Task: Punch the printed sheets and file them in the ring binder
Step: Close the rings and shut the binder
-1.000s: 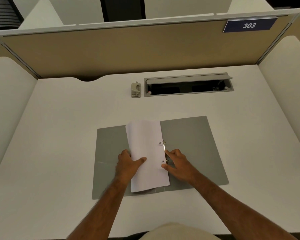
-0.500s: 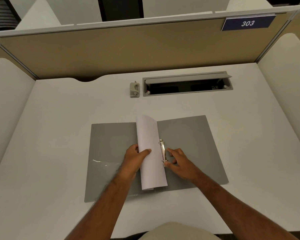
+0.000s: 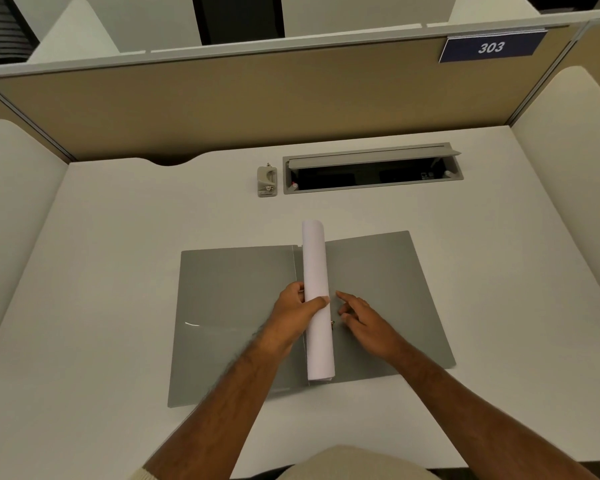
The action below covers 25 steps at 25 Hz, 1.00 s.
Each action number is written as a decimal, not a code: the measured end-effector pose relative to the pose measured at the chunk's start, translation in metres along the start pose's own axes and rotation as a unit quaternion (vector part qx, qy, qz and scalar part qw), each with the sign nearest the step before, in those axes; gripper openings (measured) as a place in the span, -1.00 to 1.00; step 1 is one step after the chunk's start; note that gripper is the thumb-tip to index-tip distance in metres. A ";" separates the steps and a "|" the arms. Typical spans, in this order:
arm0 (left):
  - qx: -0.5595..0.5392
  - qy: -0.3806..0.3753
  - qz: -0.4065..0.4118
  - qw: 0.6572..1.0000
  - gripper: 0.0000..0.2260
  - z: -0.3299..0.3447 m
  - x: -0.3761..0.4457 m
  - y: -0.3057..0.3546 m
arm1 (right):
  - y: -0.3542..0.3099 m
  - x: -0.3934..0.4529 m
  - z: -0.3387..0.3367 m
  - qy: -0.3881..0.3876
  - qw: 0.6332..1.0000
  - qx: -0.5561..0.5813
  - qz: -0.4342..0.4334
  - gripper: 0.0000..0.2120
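Now the left hand (image 3: pixel 297 315) grips the printed sheets (image 3: pixel 316 299) — curled over into a loose roll along the spine of the open ring binder (image 3: pixel 388 271), likely to swing them across on the rings. Just beside them, the right hand (image 3: pixel 361 317) hovers with relaxed fingers, holding nothing — probably guarding the ring mechanism. At the table's (image 3: pixel 118 271) far edge sits the hole punch (image 3: pixel 267 181), untouched.

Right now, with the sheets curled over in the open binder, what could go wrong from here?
1. The left hand grips the curled white paper sheets into a tight bend; they may crease or tear at the punched holes.
2. The curl hides the rings of the open grey ring binder, so the right hand beside them works partly blind and may get pinched.
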<state>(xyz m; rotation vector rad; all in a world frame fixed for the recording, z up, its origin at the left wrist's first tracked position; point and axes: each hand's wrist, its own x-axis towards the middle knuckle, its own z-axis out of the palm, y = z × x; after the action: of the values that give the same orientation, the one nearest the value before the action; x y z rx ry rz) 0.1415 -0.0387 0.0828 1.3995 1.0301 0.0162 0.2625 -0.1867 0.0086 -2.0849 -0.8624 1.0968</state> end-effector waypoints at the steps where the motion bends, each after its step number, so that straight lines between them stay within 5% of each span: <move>1: 0.005 -0.006 0.000 1.000 -0.59 0.004 0.001 0.001 | 0.001 0.001 0.000 0.003 1.000 0.023 0.007 -0.57; 13: 0.037 -0.054 0.013 0.998 -0.56 0.031 0.012 0.001 | -0.022 -0.005 -0.012 0.010 0.952 0.303 0.041 -0.73; 25: 0.082 -0.064 0.040 0.994 -0.51 0.048 0.021 -0.013 | -0.025 -0.007 -0.021 0.008 0.948 0.314 0.056 -0.75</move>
<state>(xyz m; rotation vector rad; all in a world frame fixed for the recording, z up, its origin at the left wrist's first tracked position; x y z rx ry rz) 0.1751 -0.0678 0.0519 1.5690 0.8837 -0.0996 0.2711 -0.1817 0.0402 -1.6099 -0.3172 1.2149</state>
